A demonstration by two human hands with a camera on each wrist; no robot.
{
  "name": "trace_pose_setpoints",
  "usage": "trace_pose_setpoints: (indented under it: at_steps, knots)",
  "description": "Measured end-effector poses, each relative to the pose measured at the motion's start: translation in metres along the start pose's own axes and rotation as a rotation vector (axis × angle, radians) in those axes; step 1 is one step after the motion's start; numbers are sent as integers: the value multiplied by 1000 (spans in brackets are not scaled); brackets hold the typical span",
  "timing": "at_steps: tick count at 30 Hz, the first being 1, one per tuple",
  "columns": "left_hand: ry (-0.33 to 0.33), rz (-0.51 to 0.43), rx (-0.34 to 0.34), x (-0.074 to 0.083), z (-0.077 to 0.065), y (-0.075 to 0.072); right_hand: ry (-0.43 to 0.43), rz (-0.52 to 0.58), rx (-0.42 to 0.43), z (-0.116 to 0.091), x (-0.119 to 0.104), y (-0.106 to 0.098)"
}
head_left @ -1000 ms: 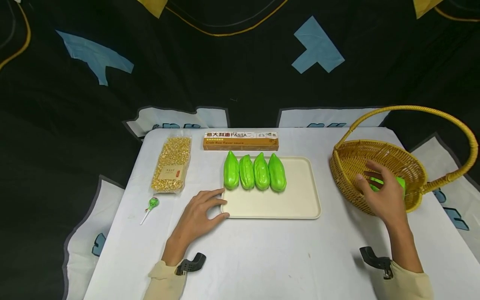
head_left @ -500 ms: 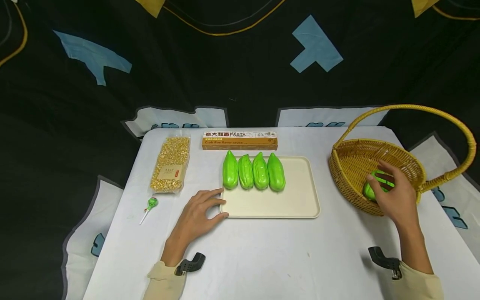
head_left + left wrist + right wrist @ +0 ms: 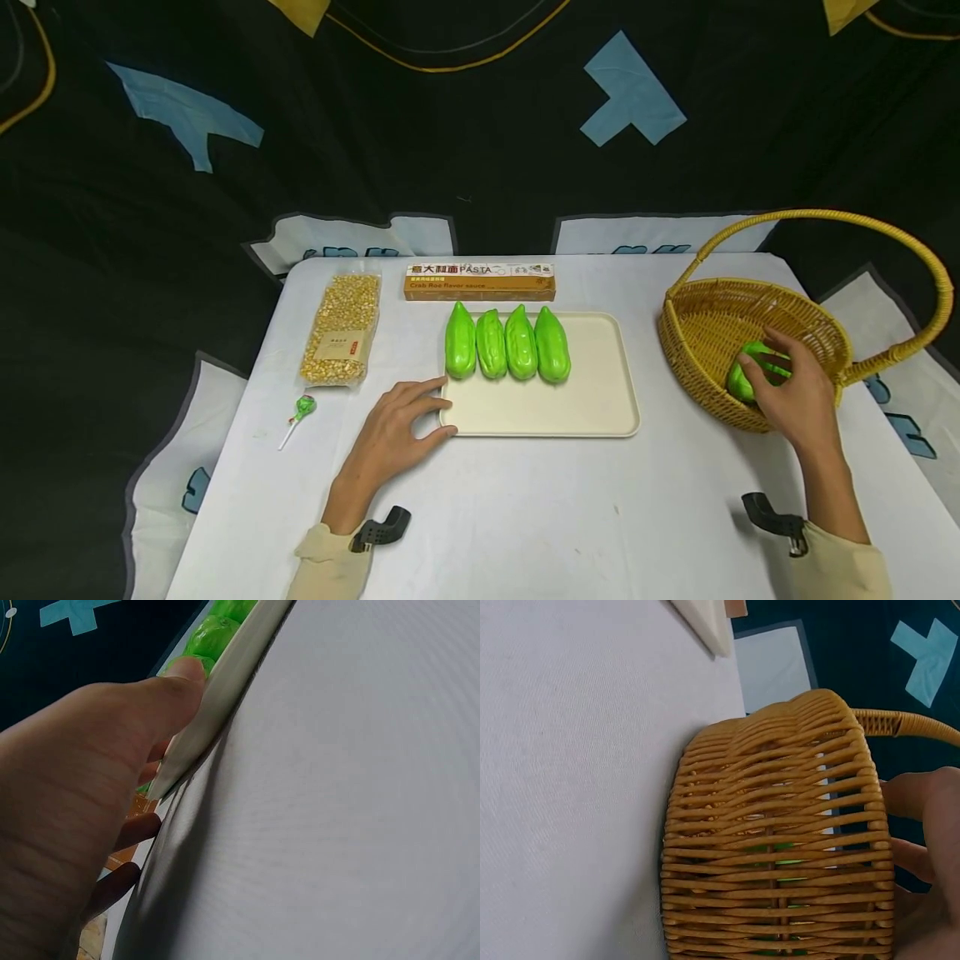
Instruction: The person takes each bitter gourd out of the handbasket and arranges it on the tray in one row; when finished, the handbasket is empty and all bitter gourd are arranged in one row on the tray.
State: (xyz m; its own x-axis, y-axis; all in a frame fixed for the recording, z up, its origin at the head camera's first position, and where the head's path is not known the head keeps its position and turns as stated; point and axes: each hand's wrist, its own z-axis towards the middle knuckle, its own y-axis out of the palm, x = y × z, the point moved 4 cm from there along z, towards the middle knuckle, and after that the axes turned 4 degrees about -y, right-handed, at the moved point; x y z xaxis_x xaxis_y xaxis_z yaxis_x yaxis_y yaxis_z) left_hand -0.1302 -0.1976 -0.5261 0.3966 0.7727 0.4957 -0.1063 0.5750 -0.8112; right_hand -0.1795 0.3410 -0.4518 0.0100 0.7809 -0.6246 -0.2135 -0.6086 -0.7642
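Observation:
My left hand [image 3: 400, 429] touches the left edge of a cream tray [image 3: 570, 412], fingers spread and thumb by the front corner. In the left wrist view the thumb lies against the tray's rim. Several glossy green, pointed, oblong vegetables [image 3: 552, 346] stand side by side on the tray's left half. My right hand [image 3: 798, 396] is down inside a wicker basket [image 3: 697, 367], thumb and fingers curved round another green vegetable [image 3: 740, 385]. That vegetable is partly hidden by the hand. In the right wrist view, green shows through the basket's weave.
A pasta box [image 3: 480, 283] lies behind the tray. On the left are a bag of corn kernels [image 3: 345, 321] and a green lollipop [image 3: 303, 407]. The basket's tall handle [image 3: 847, 217] arches over its opening. A dark curtain hangs behind the table.
Inside the basket my right hand has shifted right and slightly lower, and its fingers have drawn in round the green vegetable. The left hand keeps its place at the tray.

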Motion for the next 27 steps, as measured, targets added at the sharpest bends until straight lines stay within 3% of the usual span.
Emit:
trace_pose_setpoints:
  at_steps: [17,27]
  knots:
    - [6,-5,7,0,0,0,106,-148,-173,18,15,-1]
    - [-1,-13,9,-1,0,0,25,-190,-193,25,14,3]
